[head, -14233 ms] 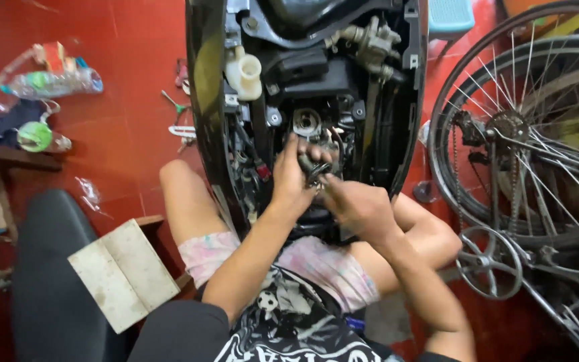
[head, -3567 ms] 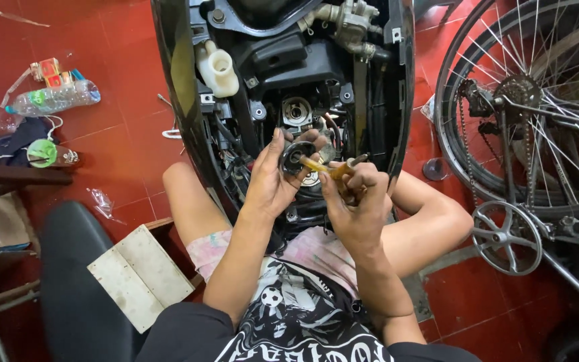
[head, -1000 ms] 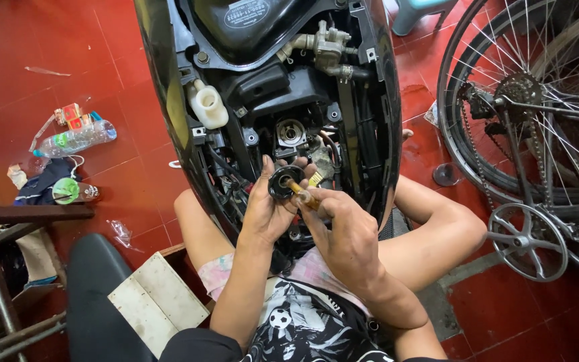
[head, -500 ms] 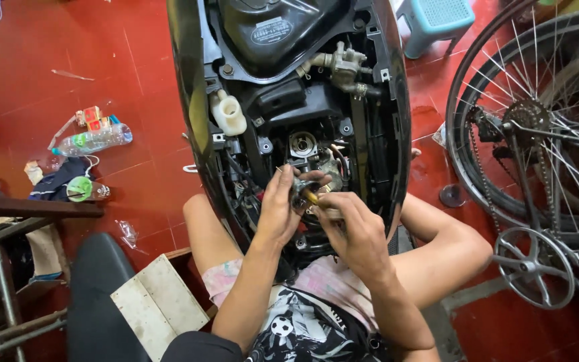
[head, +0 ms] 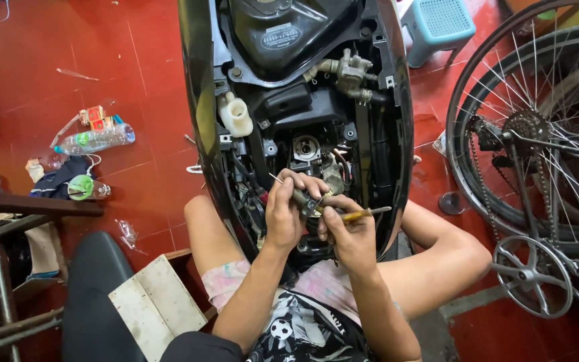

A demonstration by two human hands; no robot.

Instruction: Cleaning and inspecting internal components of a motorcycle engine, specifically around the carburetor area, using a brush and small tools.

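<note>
I sit on the red floor facing an opened black scooter body [head: 199, 100] with its engine bay [head: 306, 147] exposed. My left hand [head: 283, 214] grips a small dark metal part [head: 306, 201] in front of the engine bay. My right hand [head: 350, 234] holds a yellow-handled screwdriver [head: 360, 214], its handle pointing right and its working end at the small part. The two hands touch each other just below the engine opening. A white plastic reservoir [head: 236, 115] sits at the bay's left, a metal carburettor [head: 346, 72] above.
A bicycle wheel with chain and crank [head: 537, 174] stands at the right. A teal plastic stool [head: 437, 23] is behind the scooter. Plastic bottle and litter [head: 95, 141] lie at left. A black seat [head: 98, 295] and white board [head: 159, 308] are near my left knee.
The view has shifted so the scooter sits higher and more centred. My hands have dropped slightly away from the engine opening, and the screwdriver now lies more level, pointing right.
</note>
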